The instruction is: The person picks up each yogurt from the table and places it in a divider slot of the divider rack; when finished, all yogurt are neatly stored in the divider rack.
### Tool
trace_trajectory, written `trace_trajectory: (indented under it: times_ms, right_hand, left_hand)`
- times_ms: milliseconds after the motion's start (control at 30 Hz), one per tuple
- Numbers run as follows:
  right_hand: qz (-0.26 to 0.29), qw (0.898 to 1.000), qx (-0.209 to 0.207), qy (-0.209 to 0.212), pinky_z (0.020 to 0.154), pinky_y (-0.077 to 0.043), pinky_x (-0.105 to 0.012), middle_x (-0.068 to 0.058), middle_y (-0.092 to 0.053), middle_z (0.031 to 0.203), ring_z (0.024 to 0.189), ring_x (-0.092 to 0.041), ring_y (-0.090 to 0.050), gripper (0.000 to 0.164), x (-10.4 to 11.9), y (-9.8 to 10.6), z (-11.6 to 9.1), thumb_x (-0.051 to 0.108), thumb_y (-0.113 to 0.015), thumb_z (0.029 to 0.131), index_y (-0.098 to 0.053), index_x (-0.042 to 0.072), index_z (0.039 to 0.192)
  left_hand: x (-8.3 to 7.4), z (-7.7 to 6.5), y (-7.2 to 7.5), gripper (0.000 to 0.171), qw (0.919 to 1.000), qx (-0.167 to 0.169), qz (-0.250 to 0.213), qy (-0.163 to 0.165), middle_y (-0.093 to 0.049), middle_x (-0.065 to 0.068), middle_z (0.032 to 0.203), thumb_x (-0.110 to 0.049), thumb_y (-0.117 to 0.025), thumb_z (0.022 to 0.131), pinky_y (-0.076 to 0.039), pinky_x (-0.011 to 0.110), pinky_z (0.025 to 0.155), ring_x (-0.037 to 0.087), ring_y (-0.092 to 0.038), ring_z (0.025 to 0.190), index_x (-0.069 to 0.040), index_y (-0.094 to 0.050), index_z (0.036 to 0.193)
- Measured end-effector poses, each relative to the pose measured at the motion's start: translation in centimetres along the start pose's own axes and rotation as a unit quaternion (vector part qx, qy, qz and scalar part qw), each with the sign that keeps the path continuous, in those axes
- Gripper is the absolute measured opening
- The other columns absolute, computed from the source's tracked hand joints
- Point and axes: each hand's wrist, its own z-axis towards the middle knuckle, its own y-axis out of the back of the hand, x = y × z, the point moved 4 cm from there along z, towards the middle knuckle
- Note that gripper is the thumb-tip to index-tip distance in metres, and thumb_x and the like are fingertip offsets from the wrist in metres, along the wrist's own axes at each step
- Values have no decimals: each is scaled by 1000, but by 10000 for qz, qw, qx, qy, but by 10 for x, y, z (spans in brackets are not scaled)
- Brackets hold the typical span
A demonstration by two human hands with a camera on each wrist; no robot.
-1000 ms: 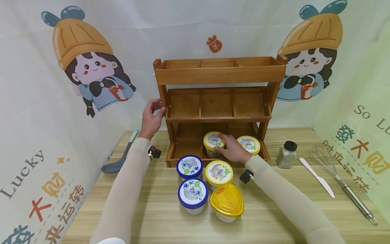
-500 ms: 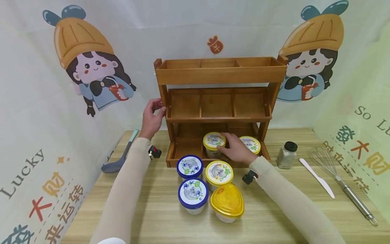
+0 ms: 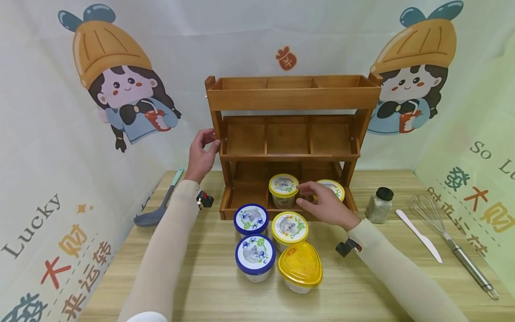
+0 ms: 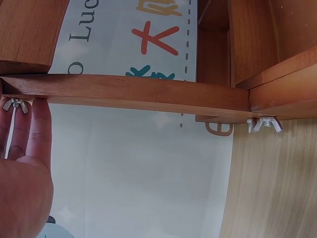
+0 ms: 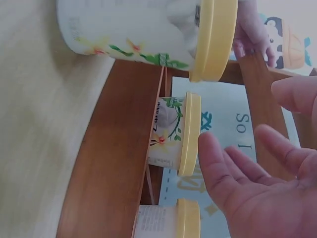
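My left hand (image 3: 201, 156) holds the left post of a three-tier wooden rack (image 3: 291, 99); in the left wrist view its fingers (image 4: 40, 131) lie against the post beside a wing nut. A tub with a yellow lid (image 3: 283, 184) stands upright in the middle compartment of the bottom tier. Just right of it is my right hand (image 3: 327, 205), fingers spread and holding nothing, apart from the tub (image 5: 171, 131) in the right wrist view. Partly behind that hand, another yellow-lidded tub (image 3: 335, 188) sits in the right compartment.
Before the rack stand two blue-lidded tubs (image 3: 255, 254), a yellow-lidded tub (image 3: 289, 227) and a tub with a golden three-sided lid (image 3: 300, 264). A ladle (image 3: 161, 210) lies left; a black-capped jar (image 3: 379, 205), a white knife (image 3: 419, 235) and a whisk (image 3: 454, 243) are right.
My right hand has let go of the yellow-lidded tub in the middle compartment and drawn away to the right, fingers opening. The left hand stays on the rack's post.
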Motion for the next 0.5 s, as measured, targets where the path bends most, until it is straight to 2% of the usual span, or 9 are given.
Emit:
trace_trajectory:
  times_ms: [233,500]
  right_hand:
    - [161,9993,266,222,108,-51,-64,-16,-68,136,129,-43,-63,39,1,0,-19,25,-69,104,-63,7,139]
    - [311,9960,763,355,106,-56,-55,-17,-65,142,129,-38,-65,41,-6,-6,-36,21,-69,104,-61,8,142]
  left_hand:
    - [-1,1,2,36,9999,-23,-90,-142,-62,20,128,-10,-63,106,-47,45,114,32,-61,126,-2,-57,140]
    - [0,0,3,36,9999,43,-68,-104,-62,15,128,-14,-64,106,-51,43,111,28,-61,126,-7,-58,141]
